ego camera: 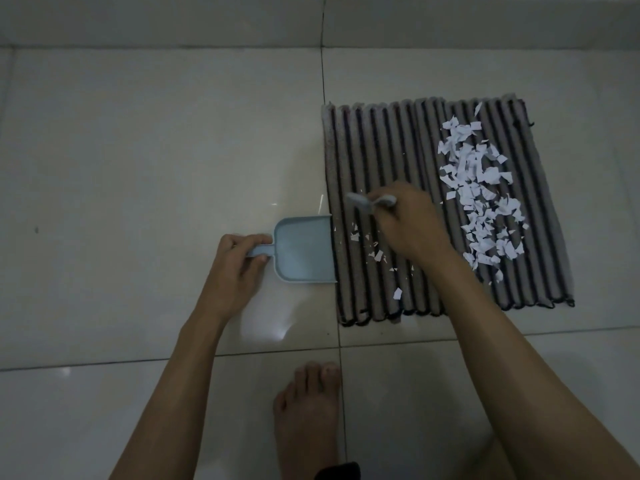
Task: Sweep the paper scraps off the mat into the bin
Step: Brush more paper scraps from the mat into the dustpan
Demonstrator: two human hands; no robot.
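Note:
A grey mat (398, 140) with dark stripes lies on the tiled floor. A thick band of white paper scraps (481, 195) covers its right half; a few small scraps (375, 254) lie near its left edge. My left hand (239, 261) grips the handle of a light blue dustpan (304, 249), whose open mouth touches the mat's left edge. My right hand (408, 220) grips a small pale brush (367, 201) over the mat's left part, blurred. No bin is in view.
Glossy pale floor tiles (156, 150) surround the mat, with a wall base along the top. My bare foot (308, 417) rests on the floor below the dustpan, near the mat's lower left corner.

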